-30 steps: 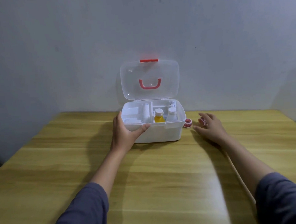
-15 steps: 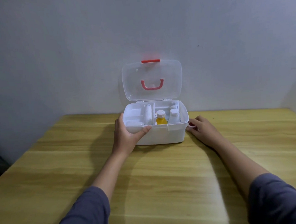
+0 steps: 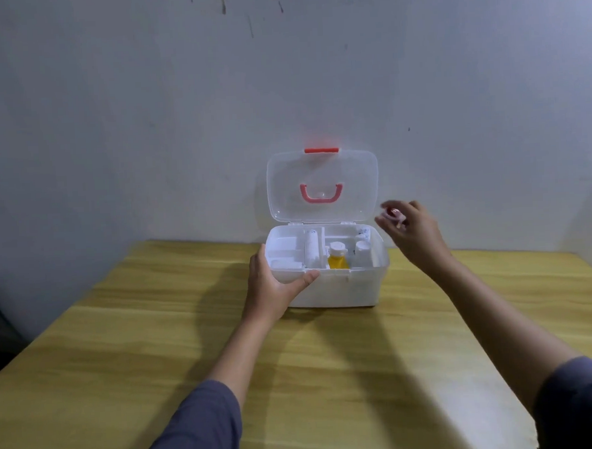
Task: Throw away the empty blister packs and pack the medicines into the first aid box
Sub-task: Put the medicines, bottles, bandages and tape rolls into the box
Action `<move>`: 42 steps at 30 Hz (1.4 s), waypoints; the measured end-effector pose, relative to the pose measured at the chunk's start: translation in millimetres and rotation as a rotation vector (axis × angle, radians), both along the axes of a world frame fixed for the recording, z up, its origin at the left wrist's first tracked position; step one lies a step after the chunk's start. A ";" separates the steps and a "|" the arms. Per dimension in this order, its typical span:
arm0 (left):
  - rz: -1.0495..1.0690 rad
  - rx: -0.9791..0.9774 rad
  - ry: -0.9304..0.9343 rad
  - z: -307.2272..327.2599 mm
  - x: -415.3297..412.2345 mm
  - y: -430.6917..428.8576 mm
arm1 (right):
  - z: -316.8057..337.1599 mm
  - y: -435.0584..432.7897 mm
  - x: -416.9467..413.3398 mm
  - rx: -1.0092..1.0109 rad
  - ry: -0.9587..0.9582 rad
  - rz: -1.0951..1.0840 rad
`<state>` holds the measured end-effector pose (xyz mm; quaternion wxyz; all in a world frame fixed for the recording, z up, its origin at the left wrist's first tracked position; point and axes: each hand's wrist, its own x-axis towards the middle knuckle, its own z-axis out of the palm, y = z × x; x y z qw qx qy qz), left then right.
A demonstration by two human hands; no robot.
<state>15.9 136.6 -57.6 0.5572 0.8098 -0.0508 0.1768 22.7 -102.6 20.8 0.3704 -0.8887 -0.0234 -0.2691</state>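
Head: left hand [image 3: 270, 287] grips box [image 3: 346, 292]; raised right hand [image 3: 417, 233] pinches red item [image 3: 394, 214].

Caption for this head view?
Left hand grips the open first aid box; right hand holds a small red-and-white item aloft.

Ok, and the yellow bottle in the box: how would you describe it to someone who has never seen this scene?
Find the white first aid box standing open at the far side of the wooden table, its clear lid raised. Inside, near the middle of the front rim, stands the yellow bottle with a white cap. Everything beside it is white, so it is the only yellow thing there.
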 end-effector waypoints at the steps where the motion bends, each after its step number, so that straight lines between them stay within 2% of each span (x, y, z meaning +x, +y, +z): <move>1: -0.001 -0.002 -0.002 0.5 0.1 0.2 | 10.4 15.7 4.1 -0.025 0.002 0.070; 5: 0.003 -0.002 0.005 0.0 1.5 -0.1 | 22.4 73.5 22.9 -0.211 0.116 0.352; 8: -0.014 -0.006 0.018 1.2 2.5 1.2 | 16.3 101.7 41.6 -0.352 0.193 0.398; 12: -0.035 0.001 0.026 1.3 3.7 2.9 | 10.8 120.4 61.0 -0.430 0.311 0.389; 21: -0.034 0.017 0.005 -1.4 3.9 3.0 | 0.0 136.0 81.7 -0.490 0.378 0.397; 27: -0.039 0.045 0.011 0.1 2.7 3.4 | 8.2 120.9 73.2 -0.454 0.413 0.391; 32: -0.028 0.033 0.027 1.5 1.8 2.6 | 22.2 103.2 62.6 -0.534 0.442 0.394; 42: -0.021 0.044 0.023 2.5 -0.1 2.9 | 12.9 107.0 59.9 -0.437 0.303 0.344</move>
